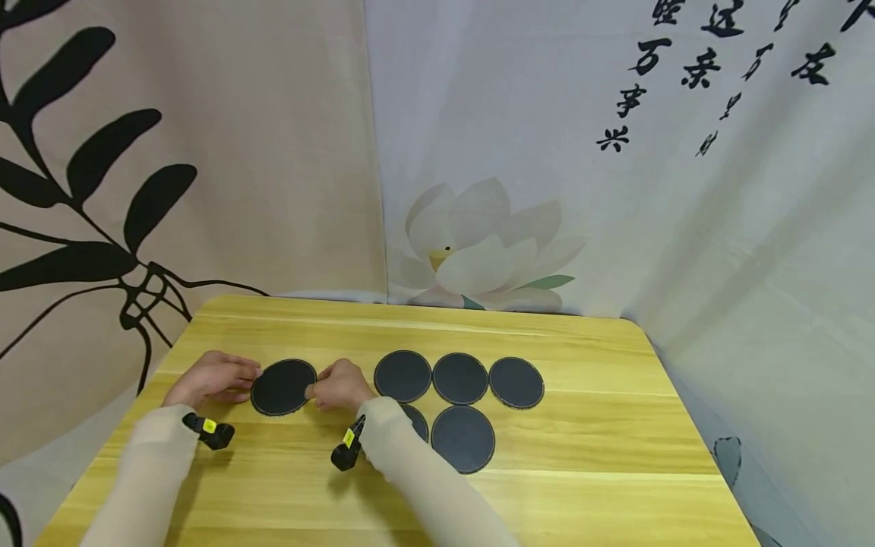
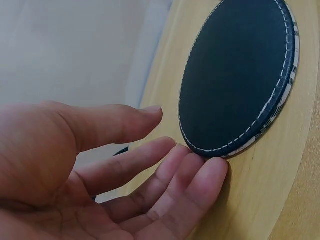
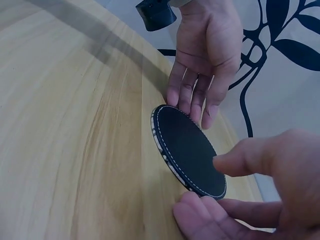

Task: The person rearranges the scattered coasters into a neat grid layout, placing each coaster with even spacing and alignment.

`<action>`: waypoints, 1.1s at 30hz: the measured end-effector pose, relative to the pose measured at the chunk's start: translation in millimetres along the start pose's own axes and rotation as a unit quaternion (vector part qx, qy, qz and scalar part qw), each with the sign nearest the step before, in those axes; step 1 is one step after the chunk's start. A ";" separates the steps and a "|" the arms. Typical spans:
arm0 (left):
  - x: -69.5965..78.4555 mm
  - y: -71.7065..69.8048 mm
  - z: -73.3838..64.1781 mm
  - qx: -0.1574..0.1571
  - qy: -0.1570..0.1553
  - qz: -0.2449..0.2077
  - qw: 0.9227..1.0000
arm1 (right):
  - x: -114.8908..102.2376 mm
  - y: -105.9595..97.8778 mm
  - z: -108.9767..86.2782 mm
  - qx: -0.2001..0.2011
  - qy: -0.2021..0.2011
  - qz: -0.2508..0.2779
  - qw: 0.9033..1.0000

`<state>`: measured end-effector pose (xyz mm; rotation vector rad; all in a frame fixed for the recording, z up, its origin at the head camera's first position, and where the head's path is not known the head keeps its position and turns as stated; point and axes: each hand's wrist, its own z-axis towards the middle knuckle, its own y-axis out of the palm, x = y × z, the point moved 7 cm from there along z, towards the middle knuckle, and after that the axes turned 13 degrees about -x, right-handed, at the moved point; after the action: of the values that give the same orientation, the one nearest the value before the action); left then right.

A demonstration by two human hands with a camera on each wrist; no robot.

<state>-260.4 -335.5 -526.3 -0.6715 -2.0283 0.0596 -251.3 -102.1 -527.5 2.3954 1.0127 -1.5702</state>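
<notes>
A round black coaster with pale stitching lies at the left of the table, between both hands. Its side shows a white-and-black patterned edge in the wrist views. My left hand has loosely extended fingers, their tips right at the coaster's left edge, with the thumb raised off it. At the opposite edge, my right hand pinches the coaster, thumb over the top face and fingers at the rim below.
Right of the hands, a back row holds three more black coasters: one at left, one in the middle, one at right. In front lie two others, one partly hidden by the right sleeve. Printed curtains hang behind the wooden table.
</notes>
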 end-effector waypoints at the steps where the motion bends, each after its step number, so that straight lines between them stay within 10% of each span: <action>1: 0.1 0.1 0.6 0.001 -0.001 0.005 1.000 | 0.3 0.4 0.8 0.001 0.003 -0.003 1.000; 33: 6.9 18.9 -4.2 0.031 -0.003 -0.008 0.999 | -0.8 -9.1 2.4 0.080 -0.045 -0.060 0.994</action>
<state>-251.3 -317.1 -524.4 -0.6159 -2.0297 0.1145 -258.5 -96.5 -525.5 2.3780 1.0708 -1.8479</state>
